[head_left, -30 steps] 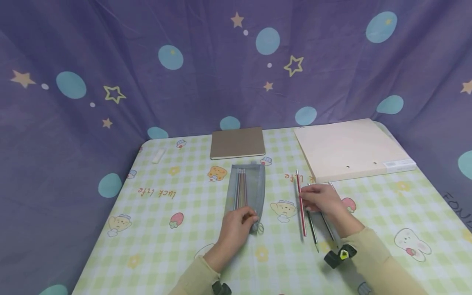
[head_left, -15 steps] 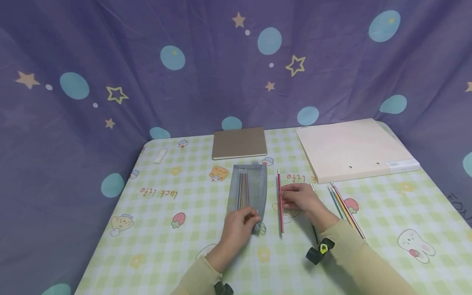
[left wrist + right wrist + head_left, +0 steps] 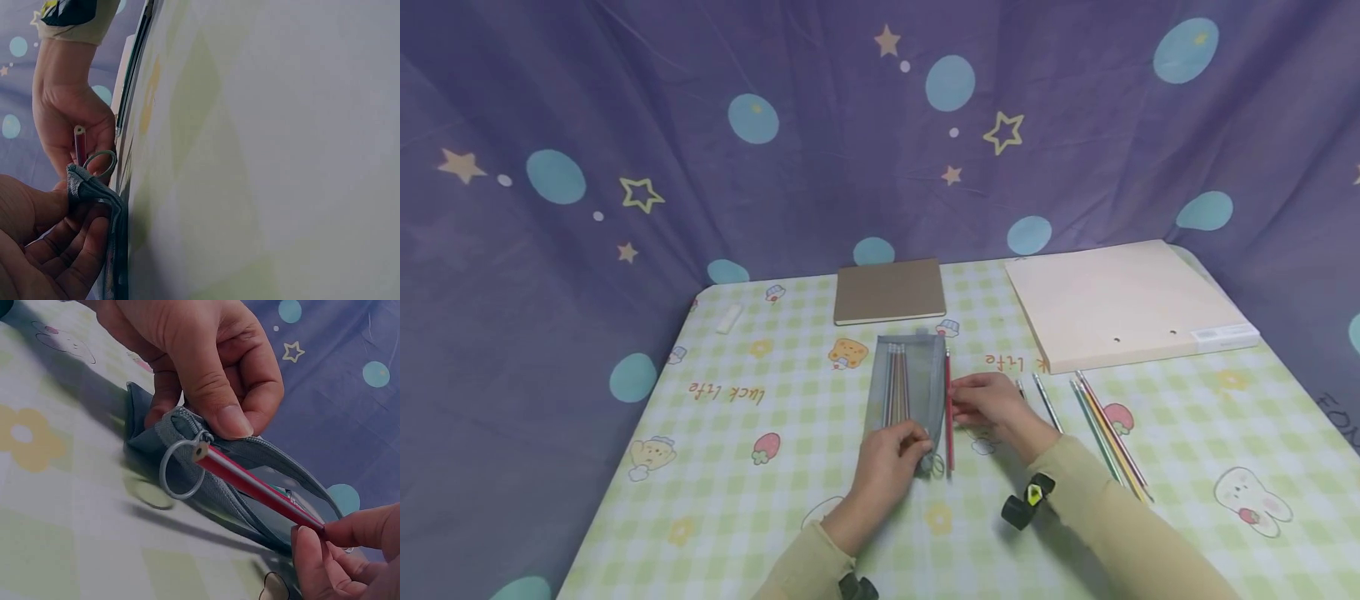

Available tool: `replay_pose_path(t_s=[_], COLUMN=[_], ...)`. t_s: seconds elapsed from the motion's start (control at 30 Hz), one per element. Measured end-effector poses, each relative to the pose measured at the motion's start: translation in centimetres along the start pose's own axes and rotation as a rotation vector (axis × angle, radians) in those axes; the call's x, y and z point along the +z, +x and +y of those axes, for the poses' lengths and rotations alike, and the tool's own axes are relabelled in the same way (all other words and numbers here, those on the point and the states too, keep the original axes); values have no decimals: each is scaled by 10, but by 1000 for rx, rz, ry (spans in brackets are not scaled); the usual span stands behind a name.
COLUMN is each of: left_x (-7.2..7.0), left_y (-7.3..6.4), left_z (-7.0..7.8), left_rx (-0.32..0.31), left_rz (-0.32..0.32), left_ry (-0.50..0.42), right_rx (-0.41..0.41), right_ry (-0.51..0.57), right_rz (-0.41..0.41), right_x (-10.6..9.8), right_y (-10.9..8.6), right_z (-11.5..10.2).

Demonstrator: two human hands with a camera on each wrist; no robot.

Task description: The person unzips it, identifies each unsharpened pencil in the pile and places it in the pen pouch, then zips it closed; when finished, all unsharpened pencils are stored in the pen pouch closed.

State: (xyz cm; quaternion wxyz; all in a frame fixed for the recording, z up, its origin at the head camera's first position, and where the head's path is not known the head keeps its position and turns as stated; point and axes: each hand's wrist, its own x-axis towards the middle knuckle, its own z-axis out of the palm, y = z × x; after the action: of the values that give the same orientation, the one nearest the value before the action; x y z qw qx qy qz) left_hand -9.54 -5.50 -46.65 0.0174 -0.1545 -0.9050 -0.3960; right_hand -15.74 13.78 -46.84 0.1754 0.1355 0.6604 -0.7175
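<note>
A grey-blue mesh pencil case (image 3: 925, 375) lies on the table with several pencils (image 3: 898, 387) visible inside. My left hand (image 3: 887, 467) pinches its near end, thumb on top beside the zipper, as the right wrist view shows. Along that zipper the case gapes, and a ring pull (image 3: 167, 472) hangs from the slider. My right hand (image 3: 996, 408) pinches a red pencil (image 3: 949, 433) between thumb and fingers, alongside the case's right edge. In the right wrist view the pencil's unsharpened end (image 3: 200, 452) overlaps the zipper near the ring.
Right of my right hand lie several loose pencils (image 3: 1105, 429), with darker ones (image 3: 1048, 400) partly hidden by that arm. A brown notebook (image 3: 890, 292) is behind the case. A cream folder (image 3: 1127, 304) lies back right, a white eraser-like block (image 3: 729, 318) back left.
My right hand has carried the red pencil leftward, away from the loose pencils, to the case's right edge. My left hand keeps its grip on the case.
</note>
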Motion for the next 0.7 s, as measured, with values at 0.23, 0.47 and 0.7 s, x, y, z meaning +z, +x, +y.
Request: replay_pose_path(t_s=[0.23,0.47,0.7], left_x=[0,1,-2], left_y=[0,0,1], left_z=[0,0,-1], left_rx=[2,18,32], left_rz=[-3,-3,11], left_ry=[-2,-1,13], right_rx=[38,50,52], right_ry=[3,-8,36], right_rz=[6,53,107], right_x=[7,12,23], right_y=[7,13,19], right_z=[-3,-5,-7])
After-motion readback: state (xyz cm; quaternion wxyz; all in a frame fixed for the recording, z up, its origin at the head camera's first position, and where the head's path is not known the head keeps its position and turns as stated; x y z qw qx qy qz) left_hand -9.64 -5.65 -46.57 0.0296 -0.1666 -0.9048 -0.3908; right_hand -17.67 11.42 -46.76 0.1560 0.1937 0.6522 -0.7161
